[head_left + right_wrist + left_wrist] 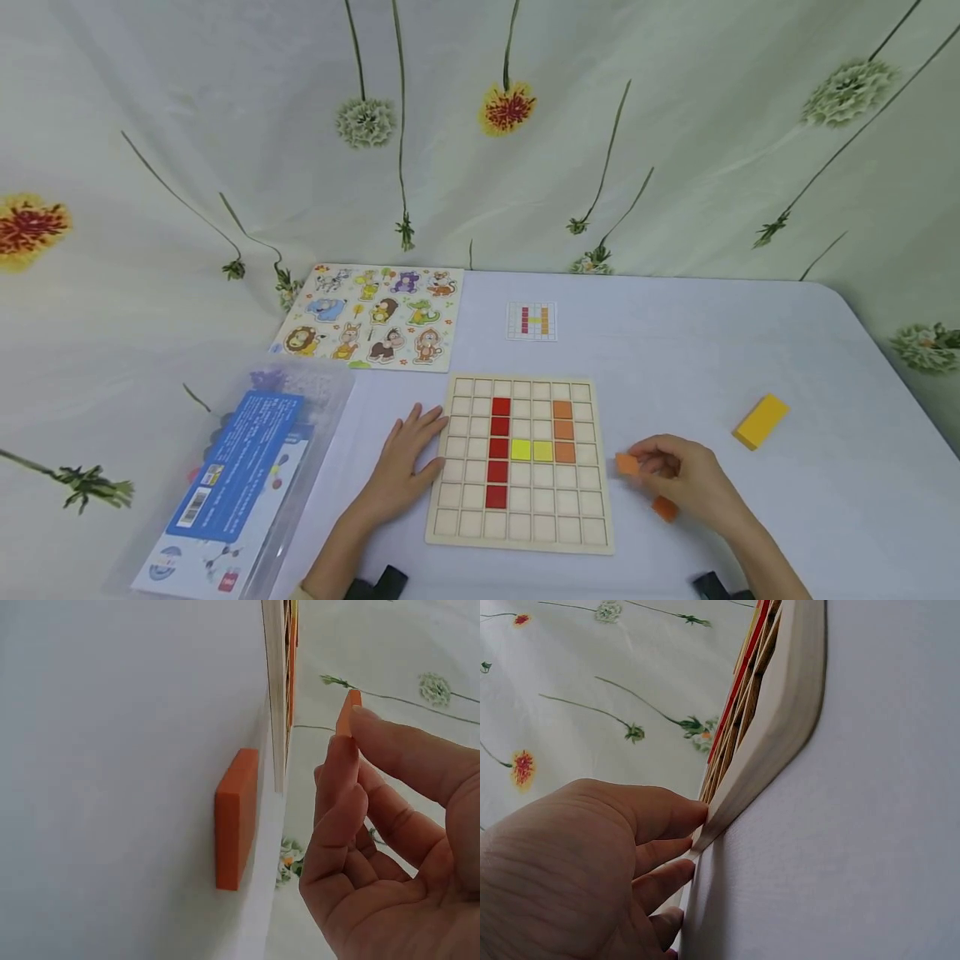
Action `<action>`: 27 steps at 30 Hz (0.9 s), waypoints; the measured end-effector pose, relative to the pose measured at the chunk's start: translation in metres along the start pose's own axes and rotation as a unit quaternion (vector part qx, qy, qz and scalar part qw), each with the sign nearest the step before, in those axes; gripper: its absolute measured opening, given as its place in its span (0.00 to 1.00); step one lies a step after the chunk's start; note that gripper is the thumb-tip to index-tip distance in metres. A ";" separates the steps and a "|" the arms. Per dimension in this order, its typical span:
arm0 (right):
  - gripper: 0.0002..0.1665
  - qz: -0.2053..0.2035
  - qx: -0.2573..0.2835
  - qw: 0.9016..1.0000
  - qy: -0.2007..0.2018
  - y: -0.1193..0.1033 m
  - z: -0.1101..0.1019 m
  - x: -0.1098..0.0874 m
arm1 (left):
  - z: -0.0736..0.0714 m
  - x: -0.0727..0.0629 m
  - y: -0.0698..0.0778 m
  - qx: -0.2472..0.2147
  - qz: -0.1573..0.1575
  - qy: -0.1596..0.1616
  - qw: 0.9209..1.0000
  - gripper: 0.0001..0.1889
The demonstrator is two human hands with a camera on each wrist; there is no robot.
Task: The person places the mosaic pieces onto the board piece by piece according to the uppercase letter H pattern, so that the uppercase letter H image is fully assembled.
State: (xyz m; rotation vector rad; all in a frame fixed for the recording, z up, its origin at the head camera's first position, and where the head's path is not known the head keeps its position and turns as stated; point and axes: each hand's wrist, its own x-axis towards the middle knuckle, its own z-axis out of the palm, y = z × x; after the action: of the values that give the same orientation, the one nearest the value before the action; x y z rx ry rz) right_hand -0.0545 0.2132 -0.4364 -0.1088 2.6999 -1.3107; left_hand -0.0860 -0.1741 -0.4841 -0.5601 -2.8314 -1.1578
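Note:
A wooden grid board (465,525) lies flat in the middle of the table. Red tiles (498,448) fill a column on it, two yellow tiles (532,450) sit in a row, and three orange tiles (562,431) stand in a column to the right. My left hand (405,458) rests at the board's left edge, its fingers fairly straight and touching the rim (742,776). Between thumb and fingers my right hand (678,475) pinches an orange tile (348,714), just right of the board. Another orange tile (238,821) lies on the table beneath that hand.
Behind the board lies a small pattern card (532,322). An animal picture board (371,317) is at the back left. A clear plastic case with a blue label (236,467) stands at the left. A yellow block (761,422) lies to the right.

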 end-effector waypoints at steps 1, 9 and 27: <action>0.15 -0.003 -0.001 1.000 -0.004 -0.003 0.001 0.000 | 0.000 0.000 0.000 -0.001 -0.001 0.000 1.000 0.29; 0.14 -0.040 0.004 0.999 -0.037 -0.022 0.011 0.006 | 0.000 0.001 0.000 -0.002 -0.008 -0.004 1.000 0.29; 0.15 -0.070 -0.047 0.994 -0.075 -0.046 0.048 0.022 | 0.001 0.000 -0.002 -0.003 -0.009 -0.003 1.000 0.29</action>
State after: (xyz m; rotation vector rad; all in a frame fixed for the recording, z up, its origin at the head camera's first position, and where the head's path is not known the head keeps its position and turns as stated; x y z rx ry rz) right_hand -0.0688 0.1447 -0.4322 -0.3978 2.6660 -1.1596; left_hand -0.0870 -0.1749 -0.4860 -0.5411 -2.8440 -1.1686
